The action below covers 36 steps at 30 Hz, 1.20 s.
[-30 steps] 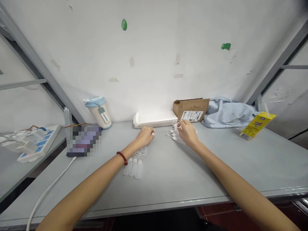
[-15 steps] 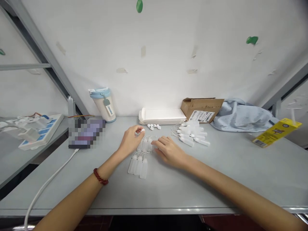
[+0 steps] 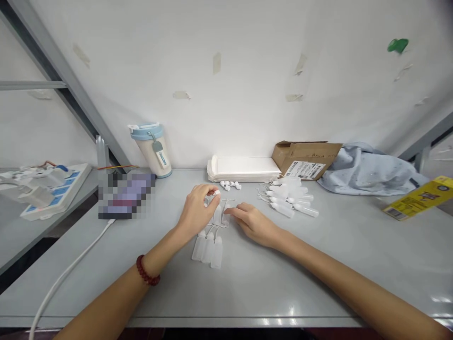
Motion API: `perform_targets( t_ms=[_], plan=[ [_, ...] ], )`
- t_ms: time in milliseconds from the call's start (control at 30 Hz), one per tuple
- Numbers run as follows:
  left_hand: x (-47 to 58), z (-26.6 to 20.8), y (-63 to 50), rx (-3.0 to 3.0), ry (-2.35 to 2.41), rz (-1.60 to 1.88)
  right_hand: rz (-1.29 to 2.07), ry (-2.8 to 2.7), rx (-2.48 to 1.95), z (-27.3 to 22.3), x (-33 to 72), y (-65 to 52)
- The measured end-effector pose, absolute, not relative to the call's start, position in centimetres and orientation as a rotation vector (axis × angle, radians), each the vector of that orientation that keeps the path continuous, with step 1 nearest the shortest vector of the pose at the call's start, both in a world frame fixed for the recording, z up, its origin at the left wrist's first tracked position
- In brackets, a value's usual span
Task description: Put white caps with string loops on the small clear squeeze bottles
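My left hand pinches a small white cap between thumb and fingertips, just above the tops of small translucent plastic bottles. Some of these bottles lie partly behind this hand. My right hand has its fingers curled, with the index fingertip against a small plastic bottle at the right end of that row. Nearer to me, three similar bottles lie side by side, thin loops at their tops. Several loose white caps sit beyond my hands.
More translucent bottles lie heaped to the right. Behind them stand a white stack of flat pieces, a cardboard box and a pale blue cloth. A yellow carton, tumbler, phone with cable and power strip surround the workspace.
The view has shifted slightly. My left hand, with the white cap, has moved a little over the bottle row. My right hand stays at the row's right end.
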<state>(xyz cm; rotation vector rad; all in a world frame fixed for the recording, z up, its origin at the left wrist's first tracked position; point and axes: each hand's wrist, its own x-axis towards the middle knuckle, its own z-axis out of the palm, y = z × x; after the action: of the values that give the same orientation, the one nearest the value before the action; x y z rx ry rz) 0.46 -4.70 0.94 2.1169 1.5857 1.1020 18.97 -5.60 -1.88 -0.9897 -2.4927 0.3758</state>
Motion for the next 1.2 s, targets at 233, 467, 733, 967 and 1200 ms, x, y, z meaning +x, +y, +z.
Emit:
perform_targets(
  t_ms=[233,467,733,967,1200],
  plan=[
    [0.8,1.0,-5.2,2.146,1.536,1.105,0.430,-2.380,-1.101,-2.2,18.9,-5.5],
    [0.9,0.7,-5.3,2.140,1.534,1.055,0.028,-2.459,-1.283,-2.3,19.9,-5.8],
    [1.2,0.6,-5.5,2.054,1.511,1.032,-0.432,-2.384,-1.079,-2.6,20.1,-6.2],
    [0.8,1.3,-5.1,1.737,1.265,0.892,-0.350,-2.316,-0.924,-2.7,20.0,-6.4],
    [0.6,1.3,-4.9,1.665,1.118,0.891,-0.320,-2.337,-0.817,-2.6,20.0,-6.6]
  ],
)
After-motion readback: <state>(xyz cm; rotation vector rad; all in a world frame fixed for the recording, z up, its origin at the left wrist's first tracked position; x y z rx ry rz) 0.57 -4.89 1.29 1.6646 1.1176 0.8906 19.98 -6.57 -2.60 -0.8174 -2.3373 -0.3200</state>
